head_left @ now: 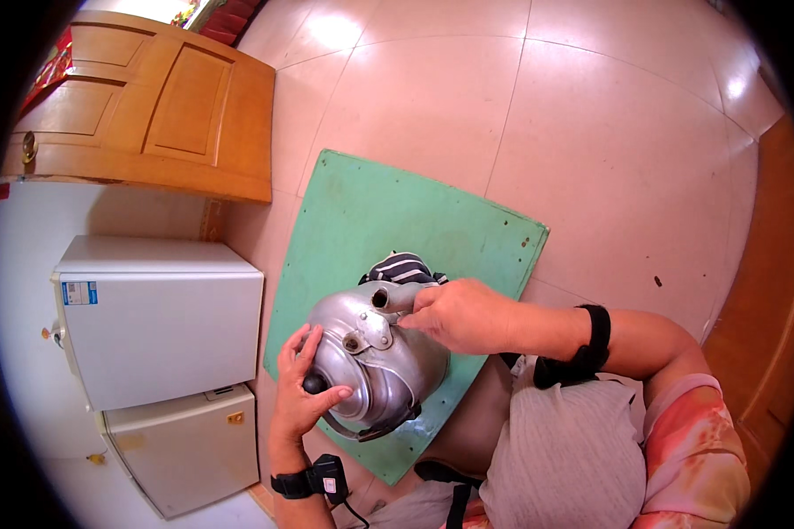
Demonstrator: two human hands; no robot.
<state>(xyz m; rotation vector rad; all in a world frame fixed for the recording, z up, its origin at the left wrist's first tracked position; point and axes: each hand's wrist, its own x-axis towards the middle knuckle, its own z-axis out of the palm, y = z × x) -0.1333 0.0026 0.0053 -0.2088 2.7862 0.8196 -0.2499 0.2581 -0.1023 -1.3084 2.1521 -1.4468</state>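
Note:
A dented silver metal kettle (pixel 423 360) sits tilted on a green board-like tabletop (pixel 362 207), its lid side toward my left. My left hand (pixel 302 388) holds it at the lid, with thumb and fingers spread around the black lid knob (pixel 314 383). By the short spout (pixel 393 298), my right hand (pixel 468 317) is closed, its fingertips pressed to the metal beside a riveted bracket. Whatever lies in those fingers is hidden. The dark carrying handle (pixel 388 430) hangs down on the near side. Behind the kettle lies a black-and-white striped cloth (pixel 404 266), partly covered by it.
At the left, a white refrigerator (pixel 163 331) stands near the table. An orange-brown wooden door (pixel 185 106) is beyond it. Pale pink floor tiles (pixel 609 159) surround the table's far side. Brown wood panelling (pixel 759 291) rises at the right edge.

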